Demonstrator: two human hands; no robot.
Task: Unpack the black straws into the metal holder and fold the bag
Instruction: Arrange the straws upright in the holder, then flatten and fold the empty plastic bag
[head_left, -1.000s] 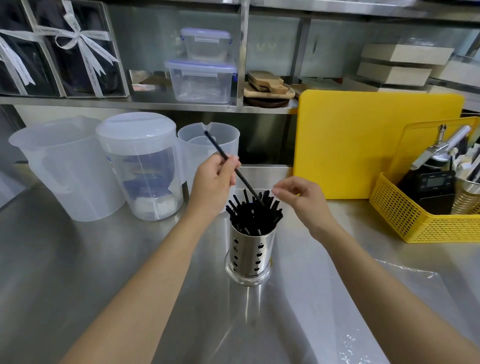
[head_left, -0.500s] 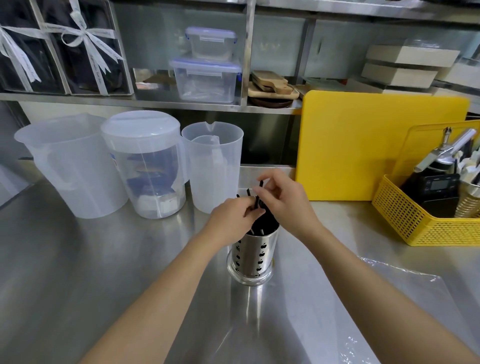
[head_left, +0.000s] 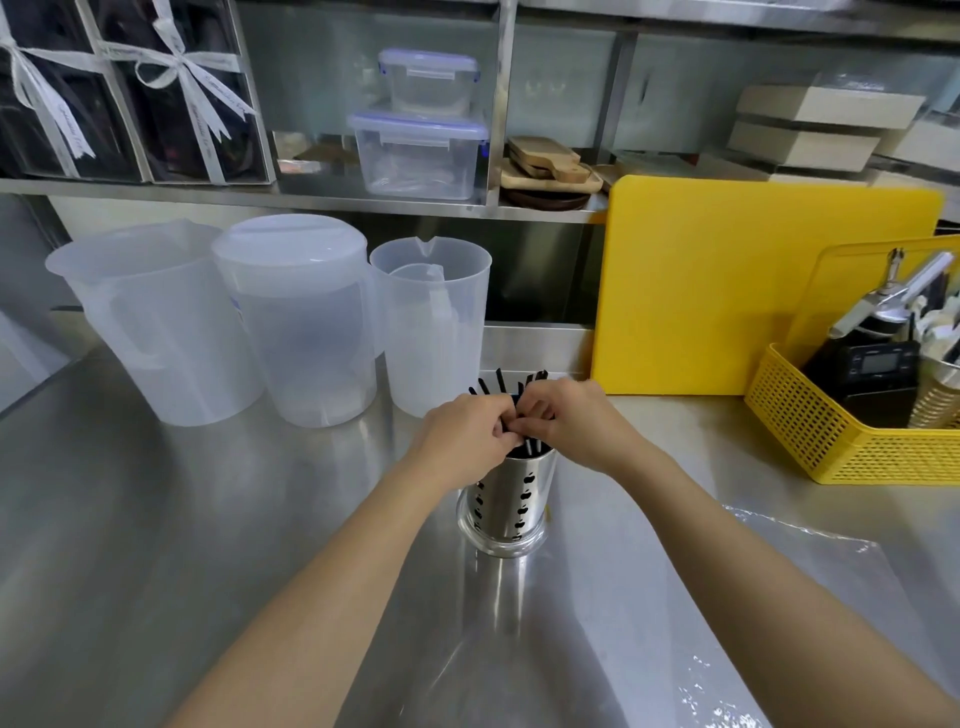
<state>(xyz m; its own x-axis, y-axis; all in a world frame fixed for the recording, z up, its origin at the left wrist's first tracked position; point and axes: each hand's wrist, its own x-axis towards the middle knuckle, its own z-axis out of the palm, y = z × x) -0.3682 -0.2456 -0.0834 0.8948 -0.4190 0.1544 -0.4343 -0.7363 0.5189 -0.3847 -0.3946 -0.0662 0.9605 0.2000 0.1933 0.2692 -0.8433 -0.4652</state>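
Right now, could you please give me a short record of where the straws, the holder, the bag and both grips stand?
metal holder: upright on the steel counter
black straws: standing in the metal holder, tips fanned out
left grip: fingers curled on the black straws above the holder
right grip: fingers curled on the black straws, touching the left grip
bag: clear, spread on the counter right of the holder, not yet folded
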